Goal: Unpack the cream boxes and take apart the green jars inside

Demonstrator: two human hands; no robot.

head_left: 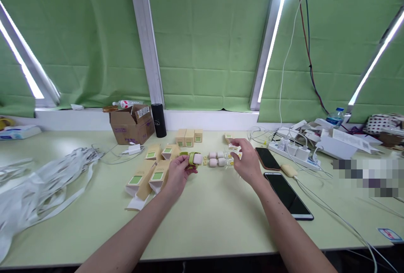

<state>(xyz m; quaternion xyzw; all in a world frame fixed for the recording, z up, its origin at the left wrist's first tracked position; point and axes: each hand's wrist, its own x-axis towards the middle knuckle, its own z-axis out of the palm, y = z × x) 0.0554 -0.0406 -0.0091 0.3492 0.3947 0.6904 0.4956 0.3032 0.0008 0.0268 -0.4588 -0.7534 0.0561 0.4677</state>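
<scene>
1. Bench: white strips heaped by L edge; cardboard box at back edge, L of ctr.
2. Power strip toward back R corner; larger phone just beside R forearm — likeliest thing to bump.
3. Tan boxes crowd L wrist, so elbow in.
4. Right hand: grip open; contact w/ bottles unclear.
5. Left hand: grip closed on pink-and-green piece, mid-bench — pinch lightly, hold steady.
6. Pink-capped bottles lie between hands; don't knock.
</scene>
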